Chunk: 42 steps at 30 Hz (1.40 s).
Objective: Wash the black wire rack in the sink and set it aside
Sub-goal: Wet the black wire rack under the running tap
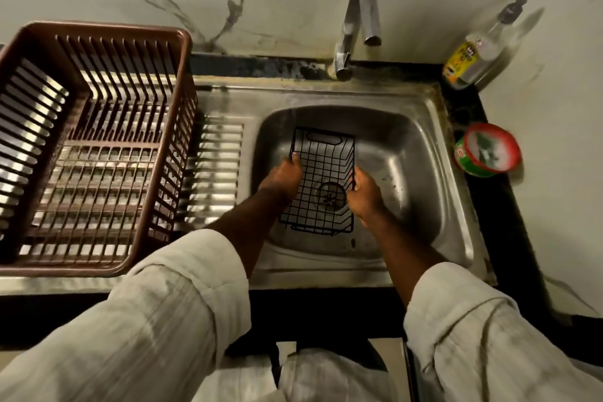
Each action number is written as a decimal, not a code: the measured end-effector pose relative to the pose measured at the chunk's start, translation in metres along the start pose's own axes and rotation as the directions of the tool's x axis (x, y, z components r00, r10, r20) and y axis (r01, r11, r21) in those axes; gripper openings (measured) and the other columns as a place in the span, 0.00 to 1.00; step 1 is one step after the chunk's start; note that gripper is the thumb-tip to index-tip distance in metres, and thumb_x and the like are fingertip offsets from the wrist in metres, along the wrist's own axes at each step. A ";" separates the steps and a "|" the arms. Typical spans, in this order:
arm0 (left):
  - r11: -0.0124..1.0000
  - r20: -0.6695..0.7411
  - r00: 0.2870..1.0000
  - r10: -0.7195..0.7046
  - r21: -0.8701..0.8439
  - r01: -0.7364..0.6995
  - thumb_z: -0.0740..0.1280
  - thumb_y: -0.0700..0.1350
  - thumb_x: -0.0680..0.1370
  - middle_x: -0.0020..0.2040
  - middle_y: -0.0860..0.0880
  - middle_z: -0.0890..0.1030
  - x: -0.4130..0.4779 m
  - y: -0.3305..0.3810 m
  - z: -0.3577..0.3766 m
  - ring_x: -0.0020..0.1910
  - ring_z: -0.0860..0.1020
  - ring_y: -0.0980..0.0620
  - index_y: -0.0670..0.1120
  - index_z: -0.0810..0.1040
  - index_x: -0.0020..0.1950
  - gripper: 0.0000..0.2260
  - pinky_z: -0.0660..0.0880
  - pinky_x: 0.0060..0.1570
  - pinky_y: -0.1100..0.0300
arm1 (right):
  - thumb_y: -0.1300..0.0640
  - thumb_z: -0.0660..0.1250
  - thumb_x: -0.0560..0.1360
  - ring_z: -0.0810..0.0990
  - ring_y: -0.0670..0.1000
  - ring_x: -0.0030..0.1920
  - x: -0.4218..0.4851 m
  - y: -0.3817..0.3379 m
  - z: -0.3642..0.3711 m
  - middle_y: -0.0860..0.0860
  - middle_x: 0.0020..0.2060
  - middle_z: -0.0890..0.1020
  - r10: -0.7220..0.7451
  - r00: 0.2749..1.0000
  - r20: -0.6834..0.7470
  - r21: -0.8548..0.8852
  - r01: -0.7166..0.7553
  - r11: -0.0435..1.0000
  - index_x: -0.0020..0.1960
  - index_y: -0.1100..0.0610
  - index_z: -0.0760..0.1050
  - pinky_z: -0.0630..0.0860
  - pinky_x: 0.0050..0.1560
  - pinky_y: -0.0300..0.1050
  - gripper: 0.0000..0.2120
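Two hands: left hand (287, 173) and right hand (363, 191) each clamp a long side of the rack (321, 183).
Rack: held low in the sink (424, 127) basin, between the palms, over the drain (331, 196).
Why so: a two-sided hold likely keeps it level and easy to turn for rinsing.
Tap (357, 26): beyond the grip; no water visible.
Crate (94, 143): left of the grip, a probable drying spot.
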<state>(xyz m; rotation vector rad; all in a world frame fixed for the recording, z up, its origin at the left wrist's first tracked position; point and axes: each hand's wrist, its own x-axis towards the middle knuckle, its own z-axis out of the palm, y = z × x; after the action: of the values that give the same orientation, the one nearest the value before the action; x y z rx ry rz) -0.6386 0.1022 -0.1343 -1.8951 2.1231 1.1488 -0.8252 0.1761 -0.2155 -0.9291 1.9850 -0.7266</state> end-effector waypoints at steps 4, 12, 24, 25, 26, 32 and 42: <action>0.996 -0.024 0.997 0.067 0.062 -0.065 0.42 0.57 0.86 0.68 0.36 0.74 0.010 0.001 0.010 0.69 0.72 0.38 0.44 0.71 0.72 0.27 0.65 0.70 0.43 | 0.76 0.61 0.70 0.68 0.52 0.74 0.006 0.006 0.002 0.51 0.75 0.69 0.005 1.000 0.013 -0.015 -0.005 1.000 0.79 0.49 0.58 0.71 0.71 0.49 0.42; 1.000 -0.005 1.000 0.026 -0.004 -0.026 0.45 0.55 0.87 0.70 0.40 0.73 0.025 0.002 0.021 0.70 0.71 0.40 0.46 0.68 0.75 0.23 0.66 0.68 0.47 | 0.75 0.61 0.71 0.69 0.53 0.74 0.014 0.009 -0.003 0.51 0.75 0.69 0.028 0.999 0.021 -0.062 -0.026 0.998 0.80 0.48 0.57 0.70 0.72 0.48 0.43; 1.000 0.032 0.999 -0.026 0.011 0.026 0.55 0.39 0.85 0.79 0.33 0.56 0.036 -0.009 0.031 0.77 0.60 0.36 0.37 0.50 0.81 0.26 0.63 0.75 0.45 | 0.75 0.59 0.75 0.67 0.58 0.75 0.007 -0.003 -0.006 0.56 0.76 0.66 0.038 0.999 0.038 -0.149 -0.032 0.988 0.82 0.51 0.51 0.68 0.66 0.41 0.41; 0.996 0.039 0.999 0.021 0.081 -0.025 0.57 0.36 0.83 0.79 0.33 0.54 0.033 -0.008 0.028 0.78 0.59 0.35 0.36 0.49 0.81 0.28 0.63 0.75 0.46 | 0.74 0.60 0.76 0.68 0.59 0.74 0.005 -0.007 -0.007 0.57 0.76 0.65 0.035 0.998 0.048 -0.172 -0.026 0.985 0.82 0.51 0.50 0.69 0.66 0.42 0.41; 0.982 0.043 0.997 0.072 0.174 -0.078 0.60 0.35 0.82 0.80 0.33 0.52 0.031 -0.008 0.026 0.78 0.58 0.35 0.38 0.49 0.81 0.31 0.64 0.74 0.45 | 0.73 0.61 0.76 0.69 0.59 0.73 0.002 -0.010 -0.008 0.58 0.76 0.66 0.035 0.998 0.050 -0.210 -0.023 0.977 0.82 0.51 0.48 0.70 0.66 0.44 0.41; 0.891 0.111 0.978 0.176 0.405 -0.206 0.62 0.36 0.79 0.82 0.38 0.43 0.004 -0.008 0.011 0.79 0.54 0.34 0.48 0.49 0.82 0.35 0.67 0.70 0.43 | 0.64 0.67 0.78 0.67 0.57 0.75 -0.019 -0.049 -0.020 0.55 0.77 0.65 -0.007 1.000 0.014 -0.177 0.010 0.984 0.82 0.53 0.49 0.69 0.69 0.47 0.40; 0.962 -0.053 0.974 0.222 0.172 -0.210 0.67 0.39 0.76 0.83 0.46 0.49 0.005 0.060 -0.061 0.78 0.61 0.41 0.50 0.51 0.82 0.39 0.68 0.72 0.44 | 0.59 0.68 0.78 0.76 0.57 0.66 0.004 -0.199 -0.061 0.57 0.73 0.71 -0.216 0.970 -0.108 0.002 0.217 0.976 0.81 0.52 0.55 0.78 0.62 0.49 0.36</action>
<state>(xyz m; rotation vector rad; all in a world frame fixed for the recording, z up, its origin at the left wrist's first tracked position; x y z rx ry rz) -0.6670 0.0614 -0.0645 -1.6915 2.4305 0.9135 -0.8098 0.0700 -0.0375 -1.1317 1.9876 -0.9286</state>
